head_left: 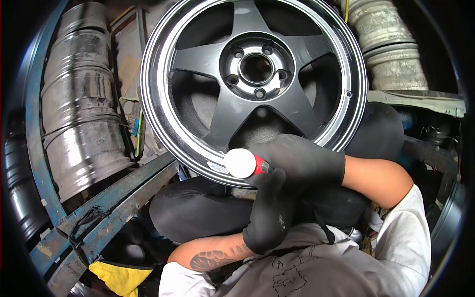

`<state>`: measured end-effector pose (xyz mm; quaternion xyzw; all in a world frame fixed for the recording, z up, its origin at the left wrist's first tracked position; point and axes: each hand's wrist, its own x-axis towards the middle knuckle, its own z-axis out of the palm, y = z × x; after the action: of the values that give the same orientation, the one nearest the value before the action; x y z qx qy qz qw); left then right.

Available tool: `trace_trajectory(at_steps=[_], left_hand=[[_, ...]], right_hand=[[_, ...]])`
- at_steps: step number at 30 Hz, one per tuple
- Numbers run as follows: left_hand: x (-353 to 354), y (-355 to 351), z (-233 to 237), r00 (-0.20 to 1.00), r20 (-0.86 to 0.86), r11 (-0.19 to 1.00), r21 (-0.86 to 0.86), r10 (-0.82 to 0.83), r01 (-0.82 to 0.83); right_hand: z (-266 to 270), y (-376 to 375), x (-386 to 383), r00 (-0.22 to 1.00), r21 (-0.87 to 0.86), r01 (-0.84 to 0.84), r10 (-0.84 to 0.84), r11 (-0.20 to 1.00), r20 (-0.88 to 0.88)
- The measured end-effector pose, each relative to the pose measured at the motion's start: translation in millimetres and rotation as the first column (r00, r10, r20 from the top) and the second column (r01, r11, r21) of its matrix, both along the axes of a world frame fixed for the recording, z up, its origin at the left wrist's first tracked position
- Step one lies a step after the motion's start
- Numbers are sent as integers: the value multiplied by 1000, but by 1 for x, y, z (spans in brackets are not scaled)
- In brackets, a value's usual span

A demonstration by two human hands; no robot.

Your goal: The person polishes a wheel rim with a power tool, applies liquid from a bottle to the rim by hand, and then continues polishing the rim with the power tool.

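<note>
A five-spoke car wheel rim (227,106), dark grey with a bright polished lip, lies tilted in front of me against my legs. At its lower edge is a small object with a round white end and a red band (240,163); its exact kind does not show. My right hand (297,161), in a black glove, reaches from the right over the rim's lower edge, its fingers curled at the red part. From below, my left hand (269,213), also black-gloved, closes on the same object with its thumb up near the red end. The gloves overlap and partly hide it.
Scuffed metal rims are stacked at the left (84,114), behind a blue metal frame (42,114). More dull rims (391,44) stand at the upper right. A yellow cloth (121,278) hangs at the lower left. My bent legs (198,210) sit beneath the wheel.
</note>
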<state>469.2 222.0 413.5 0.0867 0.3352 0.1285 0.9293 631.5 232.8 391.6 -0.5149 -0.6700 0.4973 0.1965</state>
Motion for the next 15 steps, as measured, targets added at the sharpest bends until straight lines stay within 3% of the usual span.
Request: trace_trajectory(at_steps=[3,6,10,12,14,15], left_hand=[[-8,-7,-9,979,172,985,-151,107,-81],[-13,-16,-26,870,401,912,-393,287,-120],[-16,-24,-32,835,429,862,-497,344,-100],[-17,-27,-33,826,415,821,-563,381,-95],[-18,-31,-33,777,374,671,-737,507,-83],[-18,-35,-33,666,214,319,-947,714,-38]], right_hand=[[15,2,-8,995,-45,92,-94,995,-37],[26,5,-4,998,-29,37,-38,999,-42],[37,7,-4,999,-134,-18,25,991,47],[32,7,-7,998,-82,0,5,997,62],[25,3,-8,999,-4,26,-26,1000,39],[20,1,-7,999,49,34,-35,998,6]])
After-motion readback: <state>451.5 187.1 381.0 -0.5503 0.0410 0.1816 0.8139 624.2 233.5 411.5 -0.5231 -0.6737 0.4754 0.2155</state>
